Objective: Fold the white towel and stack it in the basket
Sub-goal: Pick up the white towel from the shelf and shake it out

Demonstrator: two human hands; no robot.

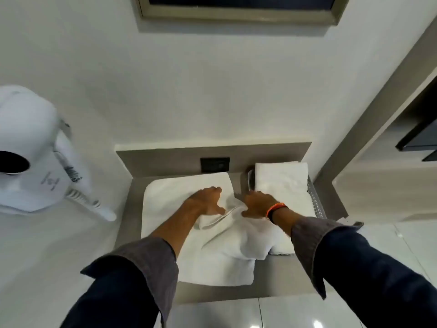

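White towel rumpled under both flat, spread hands, left, right, basket mostly hidden by folded towels

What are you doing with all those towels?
A person is folding a white towel on a grey counter. The left hand presses flat on it, and the right hand rests at its rumpled edge. The towel is only partly folded and bunched in the middle. Beside it on the right, a basket already holds a folded towel. A hair dryer hangs on the left wall.
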